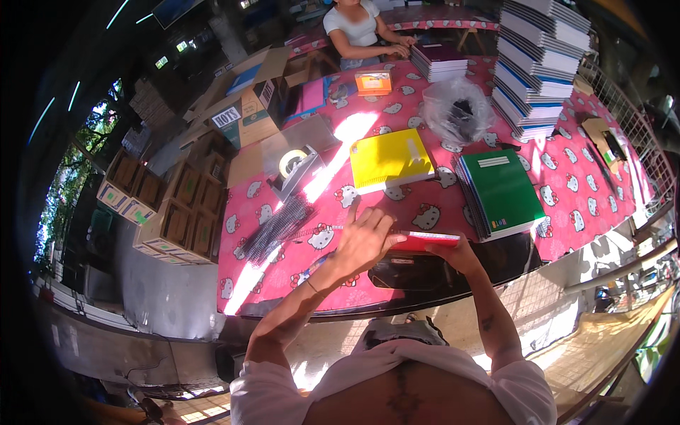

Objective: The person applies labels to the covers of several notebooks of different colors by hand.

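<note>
Red notebook held edge-on above near tabletop edge — right hand pinching its right end, left hand fingers spread flat over left part. Thin, light, likely flexes — best gripped along edges.

I'm seeing both hands working a red notebook at the table's near edge — left hand resting open on it, right hand gripping underneath.
</note>
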`<act>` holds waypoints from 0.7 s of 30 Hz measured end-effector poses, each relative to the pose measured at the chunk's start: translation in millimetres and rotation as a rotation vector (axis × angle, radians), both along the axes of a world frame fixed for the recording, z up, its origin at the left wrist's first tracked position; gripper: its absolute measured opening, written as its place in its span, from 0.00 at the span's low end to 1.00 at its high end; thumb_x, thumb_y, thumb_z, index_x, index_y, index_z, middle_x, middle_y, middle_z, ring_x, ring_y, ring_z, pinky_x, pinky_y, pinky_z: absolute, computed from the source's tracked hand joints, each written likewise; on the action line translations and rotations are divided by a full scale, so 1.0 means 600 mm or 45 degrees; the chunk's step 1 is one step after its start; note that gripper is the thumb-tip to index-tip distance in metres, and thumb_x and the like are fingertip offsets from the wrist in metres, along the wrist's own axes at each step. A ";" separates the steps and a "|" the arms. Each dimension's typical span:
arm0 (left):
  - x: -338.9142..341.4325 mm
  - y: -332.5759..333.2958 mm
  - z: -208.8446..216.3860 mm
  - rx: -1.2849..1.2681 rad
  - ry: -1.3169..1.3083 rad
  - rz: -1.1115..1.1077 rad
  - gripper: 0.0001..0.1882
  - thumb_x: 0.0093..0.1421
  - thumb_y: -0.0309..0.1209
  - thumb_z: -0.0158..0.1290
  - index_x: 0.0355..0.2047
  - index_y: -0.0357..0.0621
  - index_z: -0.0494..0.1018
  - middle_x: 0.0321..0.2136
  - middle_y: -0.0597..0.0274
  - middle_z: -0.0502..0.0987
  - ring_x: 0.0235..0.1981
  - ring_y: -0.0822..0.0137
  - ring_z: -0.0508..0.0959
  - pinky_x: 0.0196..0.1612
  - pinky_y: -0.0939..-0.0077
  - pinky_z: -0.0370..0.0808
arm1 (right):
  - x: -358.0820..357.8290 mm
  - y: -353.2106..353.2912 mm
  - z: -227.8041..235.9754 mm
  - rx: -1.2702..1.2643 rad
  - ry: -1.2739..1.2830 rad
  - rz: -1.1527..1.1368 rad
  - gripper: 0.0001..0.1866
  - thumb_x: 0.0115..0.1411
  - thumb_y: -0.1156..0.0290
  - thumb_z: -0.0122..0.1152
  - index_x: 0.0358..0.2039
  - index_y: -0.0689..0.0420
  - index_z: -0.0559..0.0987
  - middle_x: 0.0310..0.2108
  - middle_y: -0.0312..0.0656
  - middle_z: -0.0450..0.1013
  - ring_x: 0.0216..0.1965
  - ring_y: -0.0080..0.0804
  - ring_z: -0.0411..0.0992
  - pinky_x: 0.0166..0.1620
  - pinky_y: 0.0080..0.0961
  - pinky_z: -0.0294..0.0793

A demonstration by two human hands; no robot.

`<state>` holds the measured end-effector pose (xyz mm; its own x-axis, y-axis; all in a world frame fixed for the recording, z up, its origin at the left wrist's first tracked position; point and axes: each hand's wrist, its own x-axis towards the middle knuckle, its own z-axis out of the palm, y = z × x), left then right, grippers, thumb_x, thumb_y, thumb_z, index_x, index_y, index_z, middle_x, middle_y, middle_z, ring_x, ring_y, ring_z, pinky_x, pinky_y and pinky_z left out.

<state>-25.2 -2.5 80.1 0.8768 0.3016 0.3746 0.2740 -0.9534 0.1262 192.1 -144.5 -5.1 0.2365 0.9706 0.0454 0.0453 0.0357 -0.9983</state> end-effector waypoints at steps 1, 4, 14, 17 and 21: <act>0.005 -0.001 -0.011 0.097 -0.033 0.065 0.23 0.63 0.47 0.55 0.48 0.41 0.75 0.47 0.57 0.77 0.51 0.55 0.76 0.65 0.41 0.59 | -0.002 0.002 -0.007 0.059 -0.037 -0.033 0.15 0.57 0.69 0.72 0.42 0.63 0.83 0.32 0.38 0.82 0.35 0.20 0.75 0.43 0.25 0.76; 0.016 -0.047 -0.059 0.216 -0.010 0.207 0.37 0.63 0.52 0.53 0.62 0.35 0.65 0.61 0.40 0.66 0.65 0.42 0.64 0.67 0.35 0.52 | -0.003 0.004 -0.015 0.133 -0.044 -0.111 0.13 0.58 0.69 0.72 0.40 0.64 0.84 0.30 0.38 0.82 0.33 0.19 0.75 0.41 0.25 0.77; -0.001 -0.065 -0.184 0.170 -0.045 -0.059 0.43 0.66 0.52 0.47 0.66 0.23 0.54 0.69 0.32 0.52 0.73 0.36 0.47 0.69 0.32 0.45 | -0.023 -0.003 -0.002 0.135 0.008 -0.103 0.12 0.58 0.73 0.71 0.41 0.64 0.84 0.31 0.37 0.82 0.35 0.19 0.76 0.40 0.23 0.77; 0.059 -0.008 -0.083 0.239 -0.087 0.135 0.45 0.65 0.55 0.48 0.66 0.25 0.56 0.68 0.32 0.54 0.72 0.39 0.50 0.69 0.35 0.46 | -0.013 0.001 0.012 0.135 -0.031 -0.125 0.13 0.58 0.75 0.70 0.43 0.63 0.83 0.32 0.38 0.82 0.35 0.19 0.77 0.41 0.23 0.77; 0.051 -0.036 -0.102 0.224 -0.074 -0.005 0.46 0.64 0.56 0.47 0.67 0.26 0.54 0.68 0.31 0.54 0.72 0.38 0.51 0.70 0.34 0.44 | -0.019 0.001 -0.008 0.163 0.050 -0.113 0.17 0.57 0.76 0.69 0.48 0.62 0.82 0.35 0.41 0.83 0.36 0.21 0.77 0.42 0.24 0.78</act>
